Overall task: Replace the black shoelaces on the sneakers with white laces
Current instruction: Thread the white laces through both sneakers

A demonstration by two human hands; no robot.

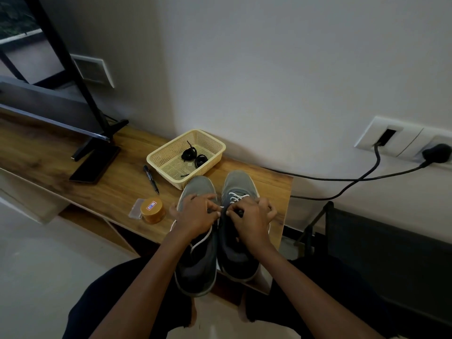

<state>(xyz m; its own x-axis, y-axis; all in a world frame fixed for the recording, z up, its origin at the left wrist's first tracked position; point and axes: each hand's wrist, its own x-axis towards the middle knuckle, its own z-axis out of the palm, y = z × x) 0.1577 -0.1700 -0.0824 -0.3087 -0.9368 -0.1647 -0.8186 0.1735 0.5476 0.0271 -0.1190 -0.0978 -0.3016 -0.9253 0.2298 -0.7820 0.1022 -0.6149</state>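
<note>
Two gray sneakers [195, 265] sit side by side on the counter [110, 189], and the left hand [198, 215] and the right hand [250, 217] both pinch the white lace [238, 197] with curled fingers, while the black laces [193, 155] lie in the yellow basket [159, 156] just behind the shoes.

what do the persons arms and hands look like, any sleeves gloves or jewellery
Both arms are bare: no sleeve shows on the left forearm or the right forearm down to the frame's edge. The left hand and the right hand wear no gloves. No watch, bracelet or ring shows on either one in this dim view.
</note>
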